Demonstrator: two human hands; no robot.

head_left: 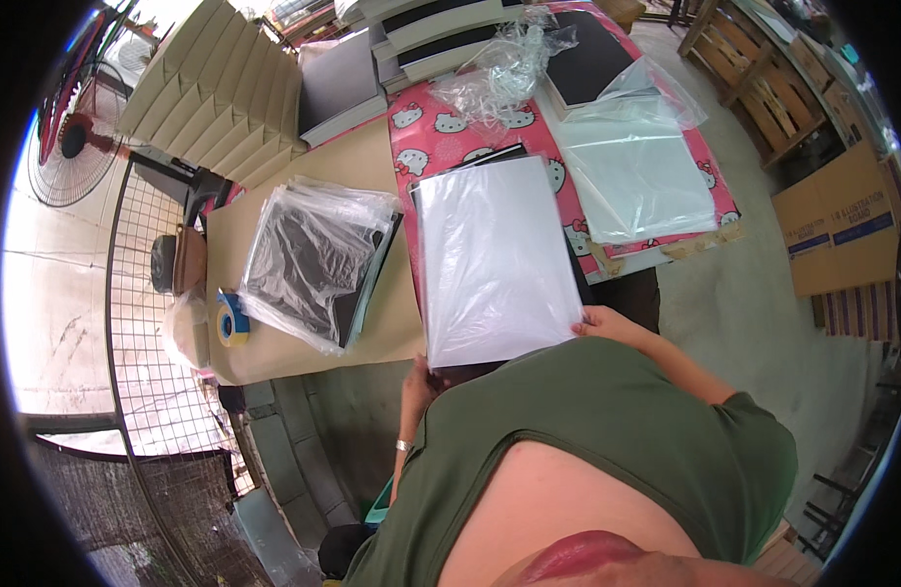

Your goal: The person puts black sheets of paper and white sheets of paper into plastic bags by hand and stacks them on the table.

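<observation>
Your left grip and right grip hold the plastic-covered white rectangular sheet — seemingly wrapping; next move probably needs aligned edges.

I read plain white on the sheet stack under its glossy clear wrap, with a black board peeking out behind. The table cover reaches me as bright pink, printed with white cat faces. Tan fills the paper sheet, where I pick out black sheets beneath colourless, shiny film and a tape holder in blue and yellow. I get beige on the folded card stack, flat grey on the pile beside it, milky white on the plastic sleeves. My feed gives the shirt as olive green, the carton as brown with a dark blue band.
</observation>
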